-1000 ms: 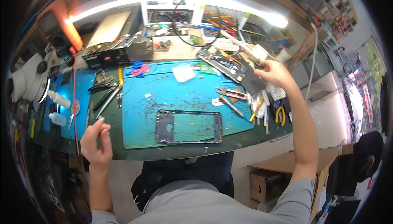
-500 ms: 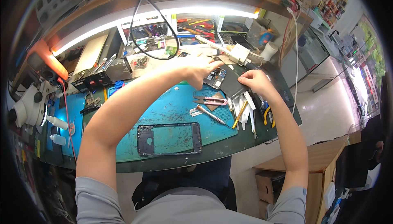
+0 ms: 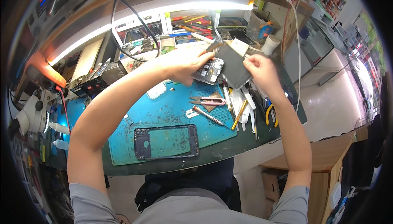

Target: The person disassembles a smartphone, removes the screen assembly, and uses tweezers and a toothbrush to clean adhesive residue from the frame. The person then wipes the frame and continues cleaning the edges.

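Observation:
My left hand (image 3: pixel 192 66) reaches across the blue mat (image 3: pixel 163 109) and grips an opened phone body with exposed board and connectors (image 3: pixel 212 71), its fingers partly hiding it. My right hand (image 3: pixel 256 68) pinches the edge of a thin black flat panel (image 3: pixel 231 66), held tilted right beside that phone body. An empty dark phone frame (image 3: pixel 139 142) lies near the front of the mat. Pink-handled snips (image 3: pixel 217 101), a metal screwdriver (image 3: pixel 206 115) and a small white card (image 3: pixel 190 113) lie below my hands, with a clear plastic box (image 3: pixel 157 91) under my left forearm.
Tool trays (image 3: pixel 190 27) and a looped black cable (image 3: pixel 137 15) sit behind. A microscope (image 3: pixel 30 117) and orange meter (image 3: pixel 43 70) stand left. Yellow pliers (image 3: pixel 269 115), spudgers (image 3: pixel 245 113) and a white cable (image 3: pixel 299 60) are right; a wooden cabinet (image 3: pixel 315 162) stands below.
My left hand has swung from the lower left up to the phone body. The black panel in my right hand has lifted and shifted away from that body.

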